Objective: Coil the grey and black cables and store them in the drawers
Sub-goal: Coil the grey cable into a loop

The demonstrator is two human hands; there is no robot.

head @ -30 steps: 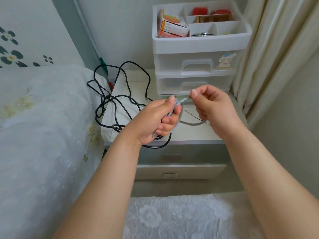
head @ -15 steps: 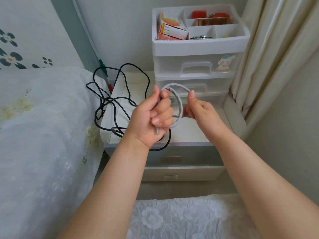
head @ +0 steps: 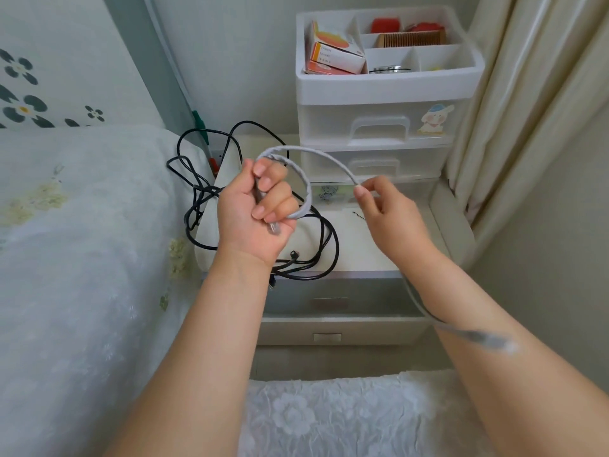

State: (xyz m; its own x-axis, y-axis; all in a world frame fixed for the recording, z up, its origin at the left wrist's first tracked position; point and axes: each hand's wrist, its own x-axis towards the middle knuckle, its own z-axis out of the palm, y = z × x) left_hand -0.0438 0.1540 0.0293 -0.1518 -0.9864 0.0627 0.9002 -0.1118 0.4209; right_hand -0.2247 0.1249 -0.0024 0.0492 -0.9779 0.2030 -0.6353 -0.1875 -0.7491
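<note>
Two hands hold the grey cable (head: pixel 308 189) up in the air above the bedside table (head: pixel 362 249). The left hand (head: pixel 253 212) has its fingers curled tight round the gathered part of the cable, with one short end sticking out below the little finger. From the top of that fist the cable rises and bends into a loop to the right, one strand dropping back down beside the fingers and the other arching over to the right hand (head: pixel 385 209). There the thumb and forefinger pinch the cable near its high point, the other fingers loosely bent below. Past the pinch the rest of the cable hangs down behind the right forearm, and its blurred far end lies across that arm near the bottom right.

Under the left hand the black cable (head: pixel 326 245) lies in loose, tangled loops on the table top, spilling over the table's left and front edges toward the bed (head: pixel 82 242). The right half of the table top is bare apart from a small dark hairpin (head: pixel 359 215). At the back stands the white plastic drawer unit (head: pixel 379 127), its drawers closed and its top tray holding small boxes and a comb. A curtain (head: pixel 527 94) hangs close on the right.
</note>
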